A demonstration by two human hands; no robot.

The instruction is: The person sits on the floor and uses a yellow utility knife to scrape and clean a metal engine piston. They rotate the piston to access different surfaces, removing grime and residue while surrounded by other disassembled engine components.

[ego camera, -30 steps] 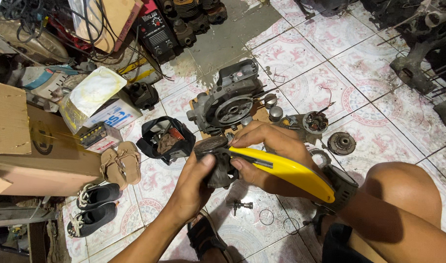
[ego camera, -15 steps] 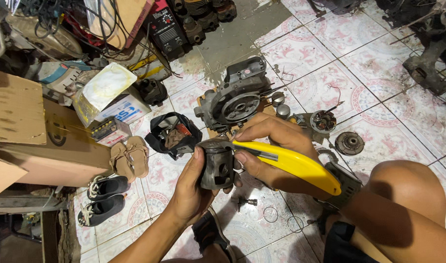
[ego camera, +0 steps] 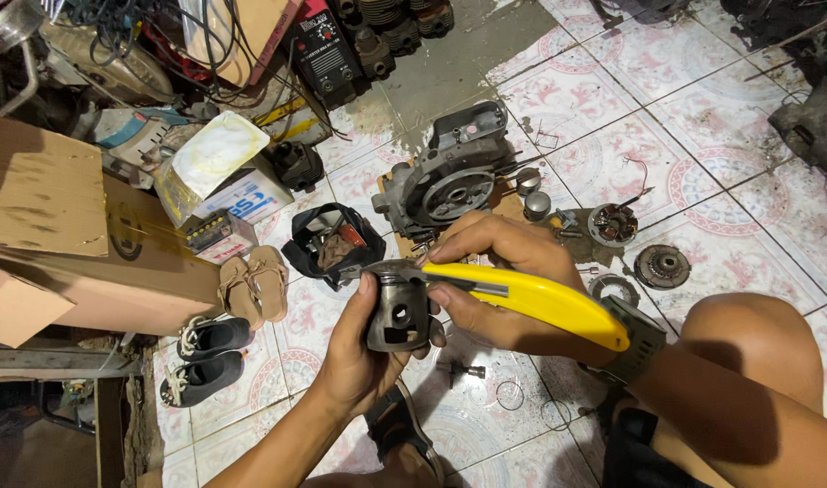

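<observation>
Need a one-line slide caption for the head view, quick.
Left hand holds a grey piston while right hand works a yellow-handled knife along its top edge, above a tiled floor.

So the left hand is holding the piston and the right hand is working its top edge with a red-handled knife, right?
Not quite: the head view shows the knife has a yellow handle, not red. The rest holds: the left hand holds the piston, and the right hand has the blade at its top edge.

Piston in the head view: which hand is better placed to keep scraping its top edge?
Probably the right hand: it grips the yellow utility knife with the blade end at the piston top, while the left hand is wrapped around the piston.
</observation>
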